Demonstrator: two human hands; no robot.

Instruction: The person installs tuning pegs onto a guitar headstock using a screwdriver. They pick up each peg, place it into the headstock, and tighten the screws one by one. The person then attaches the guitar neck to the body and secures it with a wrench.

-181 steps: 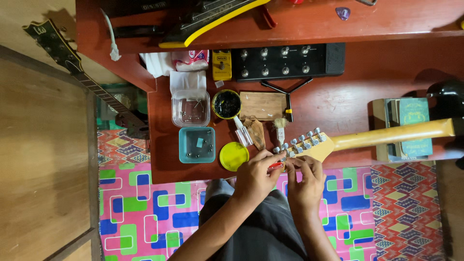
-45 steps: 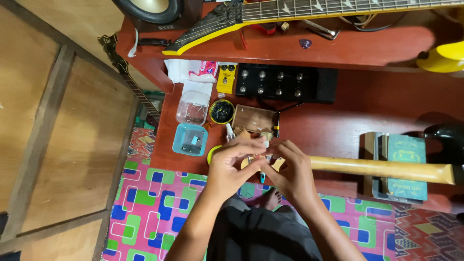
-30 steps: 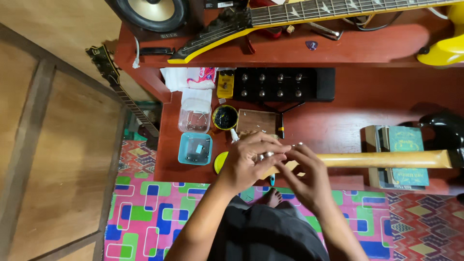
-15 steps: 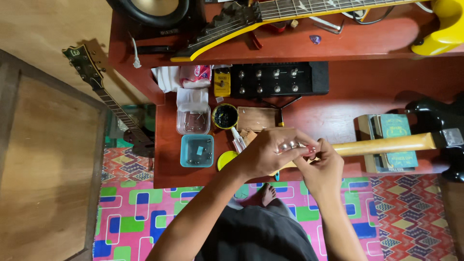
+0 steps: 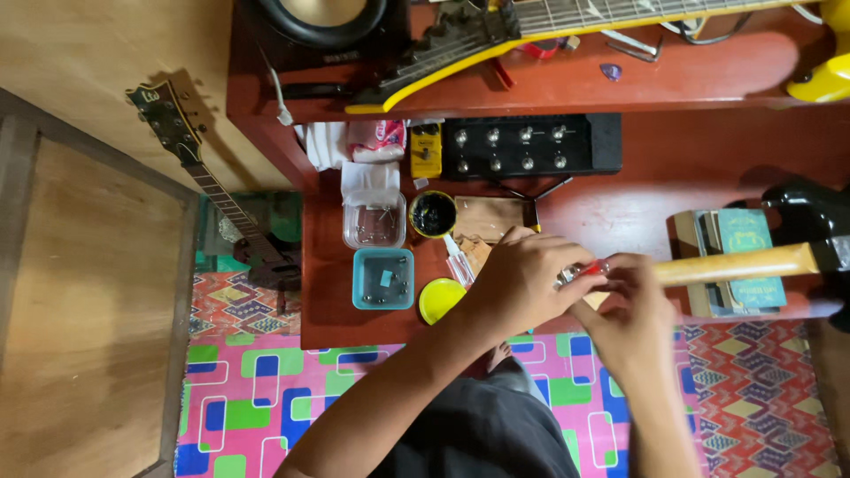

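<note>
Both hands meet over the red wooden surface's front edge, at the end of a pale wooden guitar neck [image 5: 735, 264]. The left hand [image 5: 522, 279] has its fingers curled around a small red-handled tool [image 5: 589, 268]; the right hand's [image 5: 633, 319] fingers pinch near its tip. A round yellow lid [image 5: 440, 299] lies just left.

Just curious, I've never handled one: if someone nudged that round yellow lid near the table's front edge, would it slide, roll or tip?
The yellow lid lies flat, so it would probably slide, not roll. It looks like thin plastic, likely light. It sits at the red table's edge, so a push might drop it.
</note>
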